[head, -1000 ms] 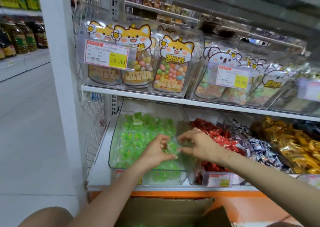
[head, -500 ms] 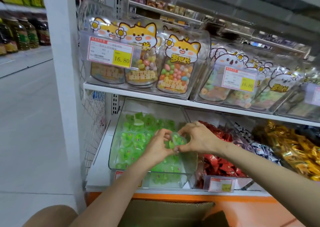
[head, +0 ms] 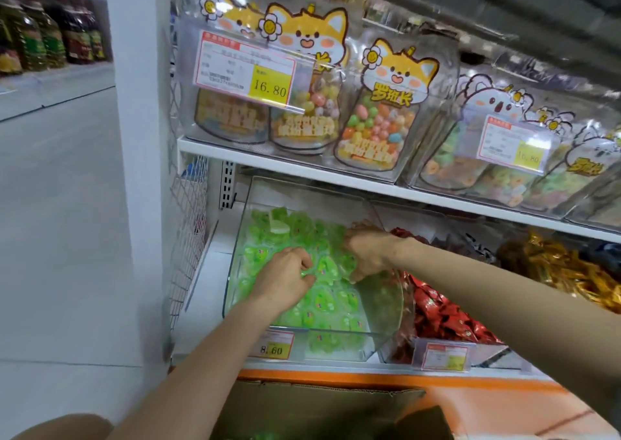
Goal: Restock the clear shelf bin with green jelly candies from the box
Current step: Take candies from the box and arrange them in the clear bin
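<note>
**While both hands (head: 285, 278) work in the bin (head: 386, 315), candies (head: 322, 305) lie heaped beneath them**

Though the picture is a little blurred, the two hands show clearly enough, apart from each other and both down inside the clear bin on the lower shelf (head: 201, 291); the left hand lies near the middle of the heap, fingers curled, and seems to pinch one green candy between thumb and fingertips; the right hand (head: 369, 255) is farther back and to the right, just beside the bin's right wall, knuckles up and fingers bent down among the candies; whether it holds one I cannot tell.

Green candies fill the bin from back wall to front lip, some showing through the clear front beside a yellow tag (head: 275, 347) reading 8.60; the box (head: 319, 409) sits open on the floor below the shelf's orange edge, brown flaps raised, with a bit of green just visible inside.

Right of the bin stands another with red sweets (head: 443, 318), touching it; gold sweets (head: 554, 271) lie beyond; on the upper shelf (head: 302, 167) stand clear packs (head: 379, 117) with cartoon cat faces, one tagged 16.80; white mesh (head: 188, 238) closes the rack's left end; oil bottles (head: 50, 40) line a far aisle.
</note>
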`<state>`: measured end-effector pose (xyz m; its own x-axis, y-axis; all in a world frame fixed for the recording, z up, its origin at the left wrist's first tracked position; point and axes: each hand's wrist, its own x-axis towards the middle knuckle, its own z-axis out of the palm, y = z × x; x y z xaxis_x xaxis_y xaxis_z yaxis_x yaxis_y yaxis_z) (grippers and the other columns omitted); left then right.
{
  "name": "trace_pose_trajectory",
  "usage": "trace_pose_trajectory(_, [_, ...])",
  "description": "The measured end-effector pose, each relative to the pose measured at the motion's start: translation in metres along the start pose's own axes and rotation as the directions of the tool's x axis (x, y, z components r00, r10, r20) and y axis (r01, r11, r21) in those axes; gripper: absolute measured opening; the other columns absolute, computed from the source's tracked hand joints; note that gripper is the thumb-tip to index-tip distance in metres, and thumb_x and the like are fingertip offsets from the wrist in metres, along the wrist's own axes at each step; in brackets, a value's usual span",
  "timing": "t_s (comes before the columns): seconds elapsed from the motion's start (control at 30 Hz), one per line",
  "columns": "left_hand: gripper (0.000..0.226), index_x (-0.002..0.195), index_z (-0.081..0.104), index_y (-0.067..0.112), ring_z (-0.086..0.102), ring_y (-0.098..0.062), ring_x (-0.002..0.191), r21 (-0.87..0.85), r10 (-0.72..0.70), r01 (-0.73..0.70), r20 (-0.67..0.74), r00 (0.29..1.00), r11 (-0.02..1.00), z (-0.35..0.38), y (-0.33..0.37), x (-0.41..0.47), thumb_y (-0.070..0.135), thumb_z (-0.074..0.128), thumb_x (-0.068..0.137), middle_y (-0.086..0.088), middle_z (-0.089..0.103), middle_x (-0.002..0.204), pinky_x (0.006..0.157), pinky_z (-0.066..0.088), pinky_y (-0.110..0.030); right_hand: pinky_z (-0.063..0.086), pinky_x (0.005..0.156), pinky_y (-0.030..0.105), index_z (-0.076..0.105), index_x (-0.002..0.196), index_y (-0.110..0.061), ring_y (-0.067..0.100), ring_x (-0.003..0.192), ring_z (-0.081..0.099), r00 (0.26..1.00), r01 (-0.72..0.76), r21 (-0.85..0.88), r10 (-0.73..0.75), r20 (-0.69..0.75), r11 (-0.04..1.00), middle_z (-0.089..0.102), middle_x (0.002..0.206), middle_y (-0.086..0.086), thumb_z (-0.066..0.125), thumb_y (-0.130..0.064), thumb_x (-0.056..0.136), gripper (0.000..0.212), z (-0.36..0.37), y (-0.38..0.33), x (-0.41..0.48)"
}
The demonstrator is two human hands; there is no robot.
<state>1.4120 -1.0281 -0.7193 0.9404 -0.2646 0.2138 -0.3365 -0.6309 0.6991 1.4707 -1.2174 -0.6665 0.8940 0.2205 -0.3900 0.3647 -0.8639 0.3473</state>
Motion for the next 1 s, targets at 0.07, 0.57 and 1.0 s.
trace_pose_trajectory(0.07, [0.022,0.108,0.061,0.011,0.058,-0.019,0.101,-0.025,0.006,-0.006,-0.010,1.000,1.000,-0.003,0.002,0.001,0.019,0.062,0.087,-0.005,0.059,0.114,0.089,0.047,-0.032,0.049,0.089,0.031,0.055,0.122,-0.008,0.028,0.104,0.059,1.000,-0.014,-0.017,0.014,-0.006,1.000,0.063,0.115,0.010,0.074,-0.050,0.071,0.069,0.003,-0.003,0.002])
trace_pose_trajectory(0.57, [0.024,0.110,0.060,0.009,0.057,-0.019,0.102,-0.018,-0.036,0.038,0.066,0.997,0.999,-0.009,-0.003,-0.009,0.018,0.063,0.087,-0.007,0.060,0.113,0.091,0.046,-0.033,0.030,0.107,0.038,0.051,0.130,-0.018,0.027,0.119,0.046,0.992,-0.022,-0.056,0.015,-0.126,0.998,0.056,0.126,0.004,0.066,-0.066,0.069,0.079,0.009,0.006,-0.003])
trace_pose_trajectory(1.0, [0.031,0.113,0.055,0.008,0.057,-0.012,0.092,-0.257,-0.181,0.198,0.088,0.980,0.946,-0.022,-0.009,-0.023,0.013,0.066,0.085,-0.005,0.058,0.114,0.077,0.045,-0.017,0.045,0.082,0.025,0.058,0.121,-0.014,0.016,0.095,0.054,0.921,0.155,0.748,0.179,-0.346,0.645,0.059,0.123,0.010,0.070,-0.005,0.078,0.046,-0.027,-0.035,0.059])
